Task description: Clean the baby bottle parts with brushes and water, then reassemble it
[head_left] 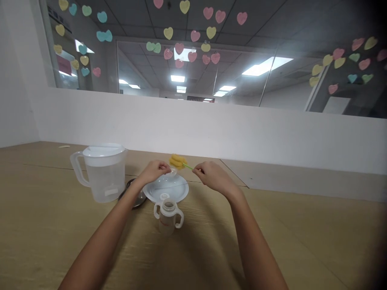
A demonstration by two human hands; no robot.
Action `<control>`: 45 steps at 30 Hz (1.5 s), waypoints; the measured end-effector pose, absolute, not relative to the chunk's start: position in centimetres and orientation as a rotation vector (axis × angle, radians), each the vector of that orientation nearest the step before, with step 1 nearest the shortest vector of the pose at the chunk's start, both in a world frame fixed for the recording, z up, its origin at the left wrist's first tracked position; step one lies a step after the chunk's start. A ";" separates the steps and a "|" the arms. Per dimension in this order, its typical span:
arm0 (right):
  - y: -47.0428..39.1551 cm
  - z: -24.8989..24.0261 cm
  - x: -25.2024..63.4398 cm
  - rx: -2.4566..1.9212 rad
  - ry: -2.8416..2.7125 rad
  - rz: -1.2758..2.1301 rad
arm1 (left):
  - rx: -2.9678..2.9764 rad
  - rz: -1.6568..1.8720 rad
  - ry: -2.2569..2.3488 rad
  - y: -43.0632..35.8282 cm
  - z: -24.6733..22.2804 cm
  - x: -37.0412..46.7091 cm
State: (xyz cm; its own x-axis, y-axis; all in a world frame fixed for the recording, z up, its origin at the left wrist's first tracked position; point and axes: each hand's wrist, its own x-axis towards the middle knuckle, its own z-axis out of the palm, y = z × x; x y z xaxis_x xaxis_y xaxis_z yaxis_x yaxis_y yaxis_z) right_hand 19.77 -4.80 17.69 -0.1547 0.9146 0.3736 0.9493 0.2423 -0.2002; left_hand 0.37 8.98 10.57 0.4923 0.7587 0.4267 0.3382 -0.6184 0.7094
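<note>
Forearms, pair; open-mouthed two-handled bottle set upright between.
By the right hand, a green-stemmed yellow utensil is pinched near the far rim of the white plate; by the left hand, a small translucent piece is pinched.

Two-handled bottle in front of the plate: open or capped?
Open. The two-handled bottle stands upright, its mouth visible with no cap over it.

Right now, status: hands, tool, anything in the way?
Left hand: pinching small clear piece near white plate. Right hand: holding yellow-headed tool by green handle. Open two-handled bottle stands before plate.
</note>
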 end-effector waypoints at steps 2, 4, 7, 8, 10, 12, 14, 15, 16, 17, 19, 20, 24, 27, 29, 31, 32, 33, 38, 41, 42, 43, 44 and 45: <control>-5.0 17.8 19.7 -1.641 -2.156 -0.045 | 2.073 1.154 0.914 9.4 11.3 -0.6; -5.3 17.9 19.7 -1.577 -2.205 0.025 | 1.981 1.306 1.000 9.8 11.6 -1.5; -5.5 17.9 19.5 -1.547 -2.305 0.118 | 1.892 1.458 1.143 10.0 11.9 -2.8; -5.5 17.9 19.5 -1.556 -2.312 0.121 | 1.901 1.439 1.142 9.8 12.1 -3.2; -5.3 17.8 19.3 -1.573 -2.269 0.065 | 1.979 1.283 1.050 9.2 12.6 -3.7; -5.0 17.7 19.2 -1.563 -2.237 0.020 | 2.104 1.105 0.989 8.5 13.2 -4.3; -4.8 17.6 19.2 -1.548 -2.234 0.036 | 2.253 1.021 1.078 8.0 13.7 -5.0; -4.8 17.7 19.2 -1.547 -2.219 0.048 | 2.326 1.007 1.184 7.9 13.9 -5.5; -4.8 17.8 19.3 -1.552 -2.190 0.049 | 2.383 0.984 1.323 7.9 14.1 -5.9; -4.8 17.9 19.3 -1.558 -2.154 0.040 | 2.419 0.920 1.481 8.0 14.1 -6.4; -4.9 18.1 19.4 -1.563 -2.099 0.030 | 2.415 0.700 1.770 8.3 13.9 -7.1; -5.0 18.2 19.4 -1.561 -2.092 0.038 | 2.387 0.574 1.862 8.5 13.7 -7.3; -5.2 18.2 19.4 -1.550 -2.127 0.074 | 2.314 0.262 1.911 9.0 12.3 -6.7; -5.2 18.1 19.3 -1.549 -2.133 0.070 | 2.301 0.129 1.884 9.3 10.9 -5.5; -5.2 18.1 19.3 -1.562 -2.133 0.075 | 2.305 0.077 1.857 9.5 10.3 -4.9; -5.2 18.2 19.3 -1.580 -2.130 0.077 | 2.317 0.051 1.833 9.7 10.1 -4.7; -5.2 18.3 19.3 -1.587 -2.130 0.077 | 2.328 0.048 1.826 9.7 10.3 -4.7; -5.3 18.3 19.3 -1.593 -2.128 0.074 | 2.345 0.055 1.820 9.6 10.6 -4.6; -5.5 18.6 19.3 -1.596 -2.119 0.074 | 2.525 0.221 1.615 8.0 12.5 -2.8; -5.4 18.4 19.3 -1.582 -2.128 0.059 | 2.585 0.181 1.381 6.8 11.8 0.0; -5.4 18.4 19.4 -1.581 -2.132 0.048 | 2.588 0.144 1.342 6.6 11.2 0.9; -5.3 18.3 19.4 -1.580 -2.135 0.039 | 2.586 0.104 1.323 6.4 10.6 1.7; -5.3 18.2 19.5 -1.580 -2.136 0.031 | 2.580 0.060 1.315 6.3 9.9 2.4; -5.2 18.2 19.5 -1.579 -2.136 0.026 | 2.574 0.023 1.315 6.4 9.2 2.9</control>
